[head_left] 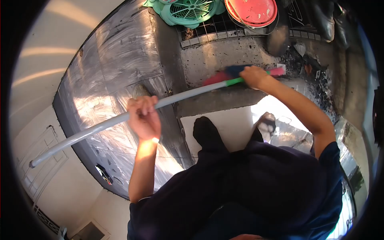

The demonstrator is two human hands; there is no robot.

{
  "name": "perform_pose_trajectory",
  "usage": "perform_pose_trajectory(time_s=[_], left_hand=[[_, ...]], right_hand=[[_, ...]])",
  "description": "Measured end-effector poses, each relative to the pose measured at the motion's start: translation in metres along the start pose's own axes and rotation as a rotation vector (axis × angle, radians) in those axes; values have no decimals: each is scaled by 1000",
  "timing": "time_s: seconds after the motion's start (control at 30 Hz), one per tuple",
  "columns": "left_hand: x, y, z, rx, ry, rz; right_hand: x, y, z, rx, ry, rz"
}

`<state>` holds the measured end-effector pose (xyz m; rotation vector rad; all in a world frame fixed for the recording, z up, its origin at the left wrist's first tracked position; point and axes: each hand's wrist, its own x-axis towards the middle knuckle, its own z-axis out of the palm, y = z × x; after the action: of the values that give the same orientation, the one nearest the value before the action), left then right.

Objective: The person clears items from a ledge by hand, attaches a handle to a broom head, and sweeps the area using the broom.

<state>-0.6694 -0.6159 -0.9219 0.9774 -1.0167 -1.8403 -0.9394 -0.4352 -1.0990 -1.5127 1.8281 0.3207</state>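
Note:
A long grey pole (96, 129) slants across the view, from the lower left up to a green section (234, 81) on the right. My left hand (145, 116) is at the pole's middle, its fingers curled around it. At the green end, my right hand (254, 77) is closed on the pole. Beside and behind that hand are dark blue and red bristles (224, 76), partly blurred, and a pink part (276, 71) sticks out to its right.
A green fan-like frame (192, 12) and a red lid (253, 11) stand at the top. Dark debris (314, 70) lies on the right. My feet (208, 132) are on a white slab (236, 120). A smeared grey panel (116, 52) spans the left.

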Motion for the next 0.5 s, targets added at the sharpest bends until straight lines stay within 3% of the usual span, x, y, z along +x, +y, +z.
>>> perform_pose_trajectory(time_s=[0.07, 0.13, 0.2, 0.37, 0.43, 0.5], left_hand=[[-11, -28, 11, -40, -21, -120], [-15, -45, 21, -160, 61, -258], [-8, -30, 36, -209, 83, -231], [31, 64, 42, -137, -183, 117], [40, 92, 39, -114, -235, 210], [45, 100, 19, -3, -332, 239]], right_hand=[[-45, 48, -12, -126, 60, 106], [-81, 66, -57, -244, -84, 210], [-107, 68, -90, -282, -28, 204], [-90, 25, -112, -41, 348, -5], [-43, -5, -79, 64, 501, -101], [9, -41, -48, 150, 494, -149]])
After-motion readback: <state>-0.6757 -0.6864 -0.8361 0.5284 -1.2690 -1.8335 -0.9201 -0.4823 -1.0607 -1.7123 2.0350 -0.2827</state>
